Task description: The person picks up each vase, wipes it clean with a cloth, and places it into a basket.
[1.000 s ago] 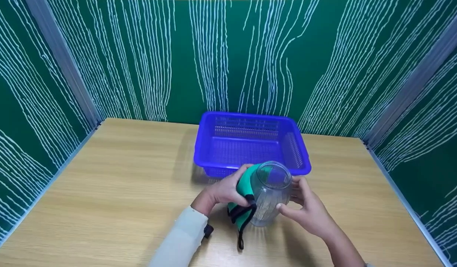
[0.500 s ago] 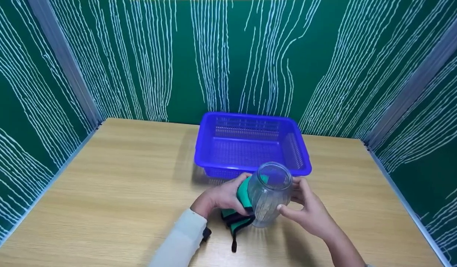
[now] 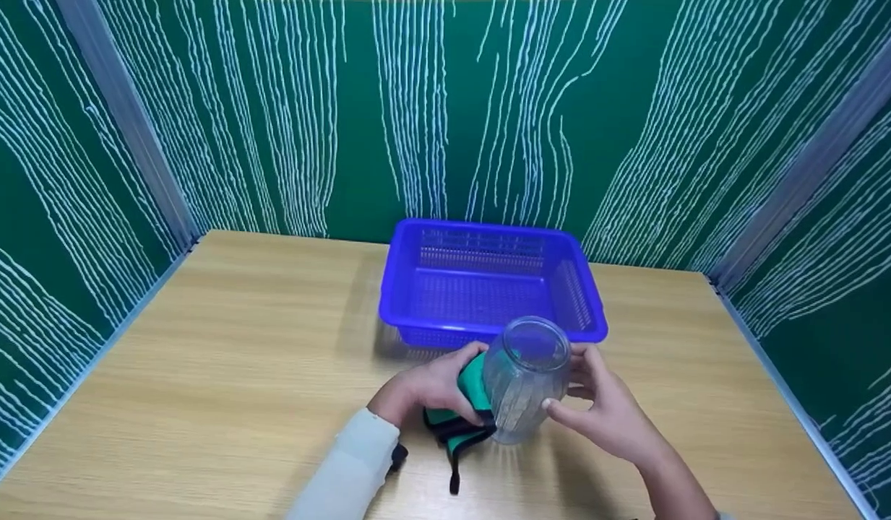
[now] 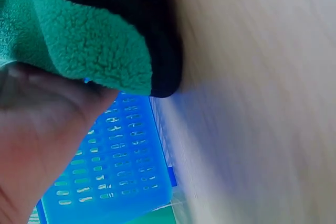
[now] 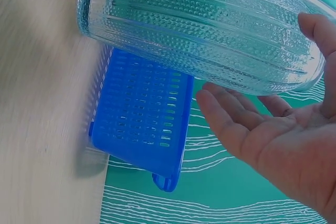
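Note:
A clear ribbed glass vase (image 3: 524, 393) with a round open mouth stands upright on the table in the head view. My left hand (image 3: 434, 379) grips a green cloth (image 3: 475, 383) with black edging and presses it against the vase's left side. The cloth's lower folds and a black loop hang towards the table. In the left wrist view the fleecy cloth (image 4: 100, 43) covers most of the fingers. My right hand (image 3: 610, 412) holds the vase from the right, thumb at the front and fingers behind. The right wrist view shows the vase's dimpled glass (image 5: 199, 30) beside the thumb.
A blue-purple perforated plastic basket (image 3: 445, 323) stands just behind the vase, nothing inside it. The wooden table (image 3: 257, 347) is bordered by green walls (image 3: 503, 108) with white wavy lines at the back and sides.
My left hand has slid down the vase's side with the cloth, whose folds have sunk and shifted left. The vase and my right hand have barely moved.

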{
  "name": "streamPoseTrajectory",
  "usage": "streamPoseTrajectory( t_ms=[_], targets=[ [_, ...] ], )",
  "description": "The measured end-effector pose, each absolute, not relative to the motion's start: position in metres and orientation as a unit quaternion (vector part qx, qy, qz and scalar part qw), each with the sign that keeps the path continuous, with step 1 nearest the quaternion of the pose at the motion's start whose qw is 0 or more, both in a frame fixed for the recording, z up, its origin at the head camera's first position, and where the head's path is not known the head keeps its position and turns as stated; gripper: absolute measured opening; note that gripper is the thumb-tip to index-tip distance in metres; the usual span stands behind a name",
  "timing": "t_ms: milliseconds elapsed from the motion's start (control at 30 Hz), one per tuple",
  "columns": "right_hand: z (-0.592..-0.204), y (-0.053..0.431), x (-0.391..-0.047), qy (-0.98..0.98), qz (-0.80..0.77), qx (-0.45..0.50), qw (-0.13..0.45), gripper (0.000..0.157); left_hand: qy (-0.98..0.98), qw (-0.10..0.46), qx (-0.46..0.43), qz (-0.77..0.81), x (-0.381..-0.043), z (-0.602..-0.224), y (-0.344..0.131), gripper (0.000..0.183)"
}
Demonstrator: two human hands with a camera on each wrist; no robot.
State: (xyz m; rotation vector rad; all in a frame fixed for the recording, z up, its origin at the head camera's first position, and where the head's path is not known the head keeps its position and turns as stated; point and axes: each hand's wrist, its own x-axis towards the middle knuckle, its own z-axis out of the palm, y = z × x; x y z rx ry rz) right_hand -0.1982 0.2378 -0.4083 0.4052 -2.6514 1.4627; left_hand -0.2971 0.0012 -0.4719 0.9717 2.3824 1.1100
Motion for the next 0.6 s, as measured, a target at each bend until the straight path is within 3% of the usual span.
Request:
streamPoseTrajectory(
  t_ms=[233, 600],
  targets=[
    [-0.408, 0.235, -0.197, -0.876, 0.469, 0.097, 0.048, 0.080, 0.784, 0.217, 0.314, 0.489, -0.298, -0.470, -0.004, 0.085],
    [-0.410, 0.235, -0.198, -0.866, 0.489, 0.095, 0.043, 0.070, 0.717, 0.198, 0.335, 0.578, -0.283, -0.435, -0.008, 0.075]
  ],
)
